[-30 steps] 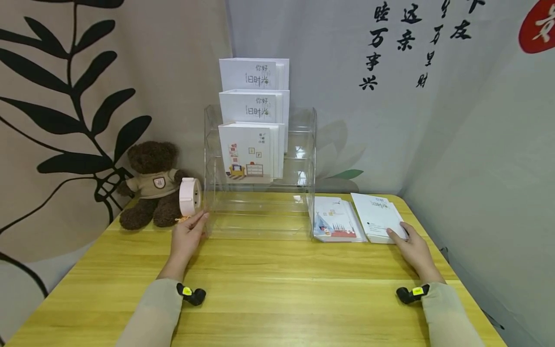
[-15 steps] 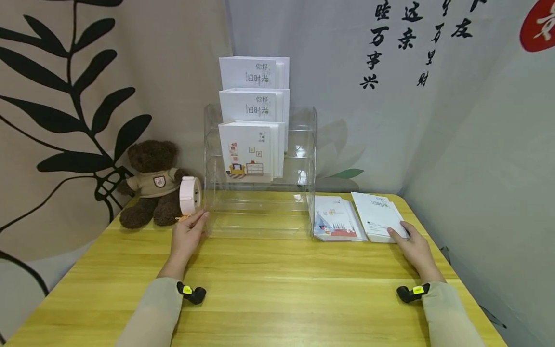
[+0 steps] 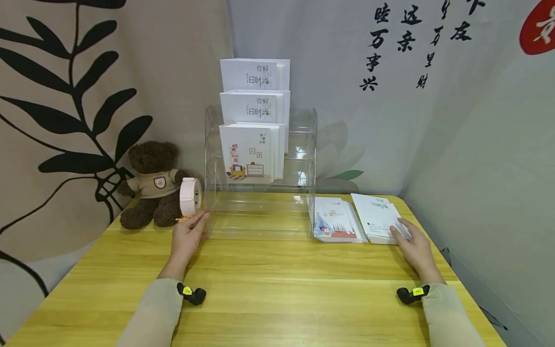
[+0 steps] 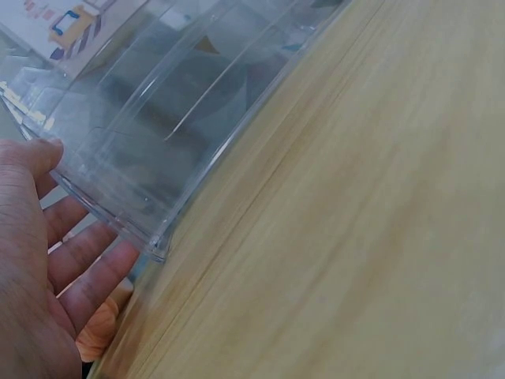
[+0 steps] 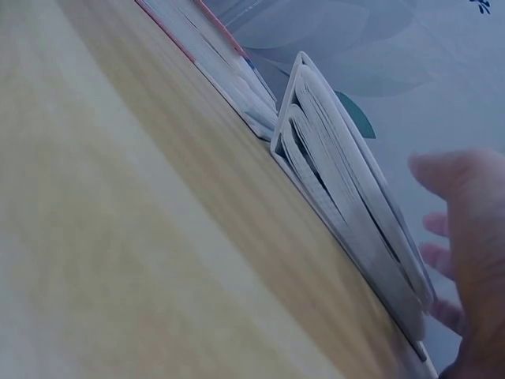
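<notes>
My left hand (image 3: 187, 237) is at the left side of the clear plastic rack (image 3: 260, 229). In the left wrist view its thumb touches the rack's edge, and the other fingers (image 4: 83, 257) reach fairly straight along the side wall. A white book (image 3: 377, 221) with printed characters lies on the table at the right. Beside its near right corner is my right hand (image 3: 414, 246), thumb and fingers spread. The right wrist view shows a gap between that thumb and the book's cover (image 5: 355, 170), while the lower fingertips are partly hidden behind it.
White books (image 3: 247, 152) stand in three upper tiers of the rack. Another book stack (image 3: 336, 224) lies between rack and right-hand book. A brown teddy bear (image 3: 153, 185) and a pale pink round object (image 3: 189, 196) stand left of the rack on the wooden table (image 3: 299, 299).
My right hand has loosened and shifted slightly right, its thumb lifting off the book's corner. The left hand and the rack stay where they were.
</notes>
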The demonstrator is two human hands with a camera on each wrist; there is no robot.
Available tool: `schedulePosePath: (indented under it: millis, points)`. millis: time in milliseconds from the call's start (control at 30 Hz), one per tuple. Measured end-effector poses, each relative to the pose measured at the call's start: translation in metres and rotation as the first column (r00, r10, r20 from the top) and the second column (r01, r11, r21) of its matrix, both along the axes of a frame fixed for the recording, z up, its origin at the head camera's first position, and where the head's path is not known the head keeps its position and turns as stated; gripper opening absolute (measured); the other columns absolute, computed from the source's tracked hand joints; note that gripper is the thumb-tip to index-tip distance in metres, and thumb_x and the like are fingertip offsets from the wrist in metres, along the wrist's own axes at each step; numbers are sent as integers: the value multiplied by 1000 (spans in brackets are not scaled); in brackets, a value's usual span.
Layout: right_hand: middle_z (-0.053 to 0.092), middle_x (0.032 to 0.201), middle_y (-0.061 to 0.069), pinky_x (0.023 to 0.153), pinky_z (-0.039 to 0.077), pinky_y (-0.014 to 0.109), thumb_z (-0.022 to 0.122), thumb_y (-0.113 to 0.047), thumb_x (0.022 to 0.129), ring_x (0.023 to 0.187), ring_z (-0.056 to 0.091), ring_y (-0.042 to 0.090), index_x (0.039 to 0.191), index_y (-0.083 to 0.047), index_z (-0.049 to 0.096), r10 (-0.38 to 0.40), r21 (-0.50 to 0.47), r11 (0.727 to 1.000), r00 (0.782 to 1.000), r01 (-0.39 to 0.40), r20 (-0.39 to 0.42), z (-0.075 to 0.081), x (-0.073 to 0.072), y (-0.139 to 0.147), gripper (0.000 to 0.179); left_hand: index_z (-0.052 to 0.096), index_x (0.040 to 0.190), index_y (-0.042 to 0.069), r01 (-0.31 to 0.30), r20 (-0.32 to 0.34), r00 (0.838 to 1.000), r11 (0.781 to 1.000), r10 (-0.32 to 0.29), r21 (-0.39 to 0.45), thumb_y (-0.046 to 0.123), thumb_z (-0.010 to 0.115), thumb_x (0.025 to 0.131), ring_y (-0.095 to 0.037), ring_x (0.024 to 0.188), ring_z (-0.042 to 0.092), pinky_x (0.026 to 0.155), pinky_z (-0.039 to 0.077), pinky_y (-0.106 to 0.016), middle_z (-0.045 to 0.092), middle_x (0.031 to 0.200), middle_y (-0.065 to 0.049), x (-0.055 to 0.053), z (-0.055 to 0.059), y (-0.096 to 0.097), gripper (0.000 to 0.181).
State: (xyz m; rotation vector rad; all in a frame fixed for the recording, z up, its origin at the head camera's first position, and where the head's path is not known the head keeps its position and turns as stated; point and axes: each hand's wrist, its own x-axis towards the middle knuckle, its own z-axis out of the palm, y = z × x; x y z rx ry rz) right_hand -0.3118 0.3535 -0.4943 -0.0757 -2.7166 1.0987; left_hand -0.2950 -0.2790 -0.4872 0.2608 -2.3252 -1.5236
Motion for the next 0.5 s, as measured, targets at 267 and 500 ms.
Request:
schedulePosePath:
  millis: [267, 500]
  points:
    - [32, 168, 32, 124, 22, 76, 54, -50, 109, 155, 26, 57, 163, -3, 38, 36, -32, 999, 995, -39, -90, 1, 0, -1, 73, 65, 146, 23, 2, 1, 1000, 1000, -2, -12, 62, 64, 100, -22, 91, 78, 70, 64, -19, 65, 149, -10, -1, 0, -1, 60]
    - [38, 167, 28, 126, 24, 73, 54, -51, 109, 156, 29, 53, 162, -8, 43, -34, -145, 989, 994, 19, -101, 2, 3, -4, 69, 66, 145, 24, 6, -9, 1000, 1000, -6, -24, 61, 64, 101, -24, 88, 79, 70, 64, -20, 66, 148, -10, 0, -1, -2, 58]
